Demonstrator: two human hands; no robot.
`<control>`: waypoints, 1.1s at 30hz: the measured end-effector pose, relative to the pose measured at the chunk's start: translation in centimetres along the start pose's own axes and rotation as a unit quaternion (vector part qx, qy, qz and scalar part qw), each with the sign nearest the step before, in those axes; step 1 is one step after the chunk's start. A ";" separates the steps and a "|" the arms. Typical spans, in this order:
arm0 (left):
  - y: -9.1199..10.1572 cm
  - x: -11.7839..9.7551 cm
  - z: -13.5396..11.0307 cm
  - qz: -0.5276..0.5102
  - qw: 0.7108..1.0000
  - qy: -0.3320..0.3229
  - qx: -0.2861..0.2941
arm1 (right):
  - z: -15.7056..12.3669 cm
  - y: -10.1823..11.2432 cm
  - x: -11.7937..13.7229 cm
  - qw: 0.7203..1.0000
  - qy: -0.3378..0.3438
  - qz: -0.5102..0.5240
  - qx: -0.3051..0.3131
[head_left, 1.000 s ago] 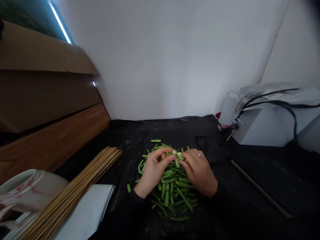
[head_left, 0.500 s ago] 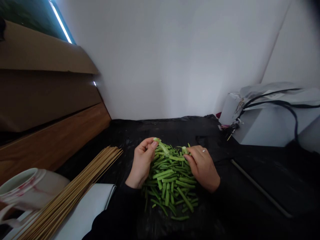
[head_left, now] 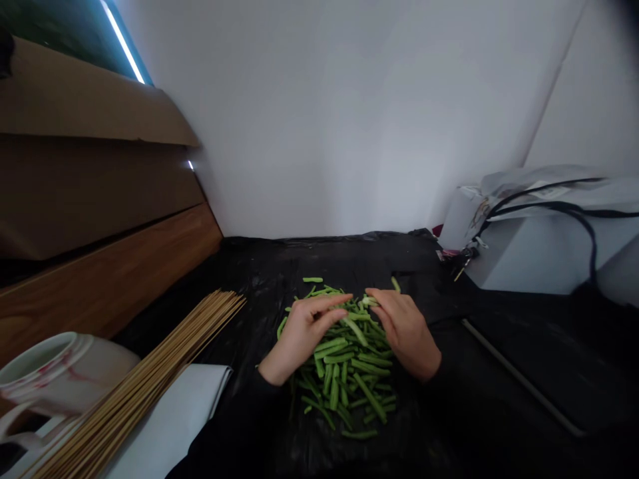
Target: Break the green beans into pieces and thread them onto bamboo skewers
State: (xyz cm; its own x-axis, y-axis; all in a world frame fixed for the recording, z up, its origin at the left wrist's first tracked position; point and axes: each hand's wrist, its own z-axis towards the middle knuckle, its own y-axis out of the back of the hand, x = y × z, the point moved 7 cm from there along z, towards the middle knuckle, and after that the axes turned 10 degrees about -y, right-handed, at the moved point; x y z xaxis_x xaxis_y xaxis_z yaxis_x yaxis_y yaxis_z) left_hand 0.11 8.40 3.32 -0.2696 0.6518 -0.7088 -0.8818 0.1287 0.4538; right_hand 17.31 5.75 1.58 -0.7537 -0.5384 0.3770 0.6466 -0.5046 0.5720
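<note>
A heap of cut green beans [head_left: 339, 372] lies on the black plastic covering [head_left: 239, 399]. Over the heap's far left part is my left hand [head_left: 302, 332], its fingers stretched out and the thumb apart. A pale split bean piece [head_left: 355, 330] lies just below that thumb's tip; whether they touch I cannot tell. My right hand [head_left: 410, 332], a ring on one finger, pinches a short light-green bean piece [head_left: 369, 301] at the far right of the heap. One bean piece [head_left: 312, 279] rests by itself beyond the heap, and another [head_left: 396, 284] is behind my right hand.
To the left are a bundle of thin wooden sticks [head_left: 150, 372], a white folded sheet [head_left: 174, 412] and a red-streaked mug [head_left: 84, 372]. A pale box [head_left: 529, 253] with black cables stands at the back right. A thin dark bar [head_left: 522, 376] lies at right.
My left hand has moved right, toward my right hand, and its fingers have let go of the split bean. Single bean pieces now lie beyond the heap. My right hand has hardly moved.
</note>
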 end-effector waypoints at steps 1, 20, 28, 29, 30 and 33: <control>0.4 0.1 0.0 -0.018 0.999 0.015 -0.027 | -0.1 -0.3 0.2 1.000 0.003 -0.001 0.019; -1.4 1.4 -0.9 -0.208 0.966 0.147 -0.046 | -0.5 0.1 2.6 0.998 0.025 0.042 0.030; -2.4 0.6 -1.0 -0.228 0.962 0.151 -0.011 | -0.8 0.3 3.0 0.992 0.029 0.119 0.020; -2.4 0.5 -1.0 -0.203 0.969 0.144 -0.009 | -0.8 0.3 3.1 0.992 0.030 0.125 0.016; -2.3 0.4 -0.9 -0.173 0.976 0.132 -0.009 | -0.8 0.4 3.2 0.991 0.031 0.130 0.014; -1.8 -0.1 -0.7 -0.099 0.990 0.097 -0.023 | -0.7 0.6 3.1 0.990 0.023 0.140 0.008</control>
State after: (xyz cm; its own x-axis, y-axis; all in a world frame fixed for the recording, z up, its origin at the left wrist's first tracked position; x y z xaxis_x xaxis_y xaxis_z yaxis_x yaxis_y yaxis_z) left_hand 1.42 7.60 2.20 -0.1545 0.4611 -0.8738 -0.9403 0.2029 0.2734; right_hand 15.40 3.32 2.61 -0.5390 -0.6854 0.4896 0.8270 -0.3204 0.4619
